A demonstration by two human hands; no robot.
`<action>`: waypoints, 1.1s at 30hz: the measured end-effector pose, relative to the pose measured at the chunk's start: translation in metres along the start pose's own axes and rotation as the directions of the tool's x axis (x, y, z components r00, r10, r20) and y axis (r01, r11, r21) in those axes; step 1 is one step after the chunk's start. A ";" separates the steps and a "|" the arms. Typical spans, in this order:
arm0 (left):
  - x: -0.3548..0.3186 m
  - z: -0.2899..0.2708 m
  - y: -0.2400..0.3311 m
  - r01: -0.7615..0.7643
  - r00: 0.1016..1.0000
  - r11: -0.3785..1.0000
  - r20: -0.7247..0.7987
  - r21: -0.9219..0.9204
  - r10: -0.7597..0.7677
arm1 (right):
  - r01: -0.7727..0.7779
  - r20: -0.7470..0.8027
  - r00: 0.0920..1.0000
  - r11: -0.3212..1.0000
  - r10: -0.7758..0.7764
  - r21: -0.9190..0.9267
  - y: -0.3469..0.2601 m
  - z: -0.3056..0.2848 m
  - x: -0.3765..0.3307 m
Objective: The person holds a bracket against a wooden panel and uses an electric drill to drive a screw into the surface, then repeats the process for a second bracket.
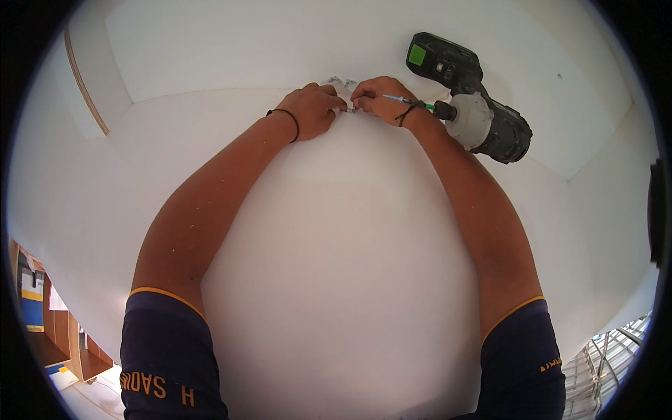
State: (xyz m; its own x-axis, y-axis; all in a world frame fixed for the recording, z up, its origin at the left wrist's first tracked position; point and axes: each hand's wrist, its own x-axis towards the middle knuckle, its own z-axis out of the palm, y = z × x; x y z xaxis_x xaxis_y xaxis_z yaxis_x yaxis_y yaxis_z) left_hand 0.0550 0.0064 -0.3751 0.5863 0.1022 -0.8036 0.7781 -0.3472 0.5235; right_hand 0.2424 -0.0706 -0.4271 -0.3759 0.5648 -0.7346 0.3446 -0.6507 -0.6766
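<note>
My left hand (313, 110) and my right hand (381, 98) meet at the far middle of a white panel (336, 266). The fingers of both are closed in a pinch around a small shiny piece (351, 109), too small to name. Just beyond the fingertips lie some small pale, shiny bits (341, 82), partly covered by the hands. To the right lies a cordless driver (483, 115) with a black body, grey collar and green patch on its battery. Its long thin bit (428, 106) points left across my right wrist. Neither hand grips the driver.
White upright panels surround the work, with a brown edge strip (84, 84) at the far left. Brown shelving (70, 329) shows at the lower left, and metal framework (605, 357) at the lower right. A dark object (656, 210) sits at the right rim.
</note>
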 end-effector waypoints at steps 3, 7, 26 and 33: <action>-0.003 0.002 -0.005 0.002 1.000 1.000 0.003 0.003 -0.002 | -0.004 -0.018 1.000 1.000 0.004 -0.013 -0.005 0.005 0.002; -0.004 0.003 -0.006 0.005 1.000 1.000 -0.001 0.001 -0.005 | -0.020 -0.027 0.999 0.999 0.019 -0.033 -0.006 0.008 0.003; -0.003 0.000 -0.004 -0.003 1.000 1.000 0.023 -0.011 0.003 | -0.030 0.016 0.999 0.999 0.030 0.014 -0.008 0.003 0.003; -0.004 0.001 -0.006 -0.006 0.999 1.000 0.034 -0.026 0.007 | -0.056 0.050 0.997 0.998 0.055 0.017 -0.014 -0.001 0.002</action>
State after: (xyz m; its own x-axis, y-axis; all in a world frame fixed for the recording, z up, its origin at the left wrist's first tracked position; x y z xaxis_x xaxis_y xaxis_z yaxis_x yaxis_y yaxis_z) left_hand 0.0478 0.0073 -0.3753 0.5839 0.0684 -0.8089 0.7801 -0.3232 0.5357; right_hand 0.2378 -0.0599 -0.4188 -0.3991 0.5017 -0.7675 0.3509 -0.6898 -0.6333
